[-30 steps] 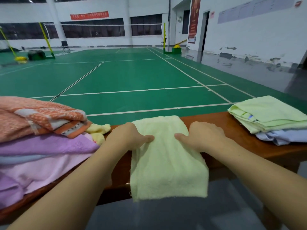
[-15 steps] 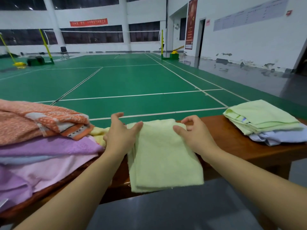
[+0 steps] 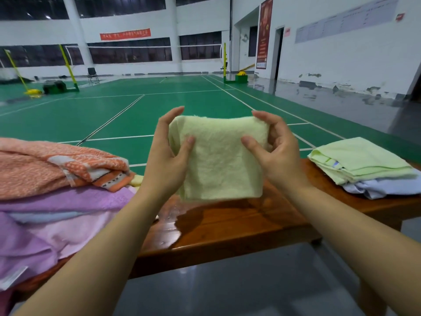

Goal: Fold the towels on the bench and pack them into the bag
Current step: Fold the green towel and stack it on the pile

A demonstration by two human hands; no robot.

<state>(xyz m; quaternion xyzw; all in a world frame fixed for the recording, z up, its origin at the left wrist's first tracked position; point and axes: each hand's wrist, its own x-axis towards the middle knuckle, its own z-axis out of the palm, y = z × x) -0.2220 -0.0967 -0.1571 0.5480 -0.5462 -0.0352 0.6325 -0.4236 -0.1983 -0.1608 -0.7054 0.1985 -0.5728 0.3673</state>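
1. A folded pale yellow towel [image 3: 219,158] is held in the air at the centre of the frame, above the tabletop [image 3: 227,226]. It is pinched at its left edge by the left hand [image 3: 168,153] and at its right edge by the right hand [image 3: 276,148], thumbs in front and fingers [image 3: 262,116] curled behind.
2. The fold could fall open if either pinch were loosened, since the lower edge hangs free.
3. The layers might slide out of line, being soft and held only near the top.
4. The unfolded heap [image 3: 57,190] at the left of the frame could be dragged off by a careless reach.
5. The folded stack [image 3: 362,165] at the right lies near the edge and could be nudged over.
6. No bag is seen, so packing may be fumbled.
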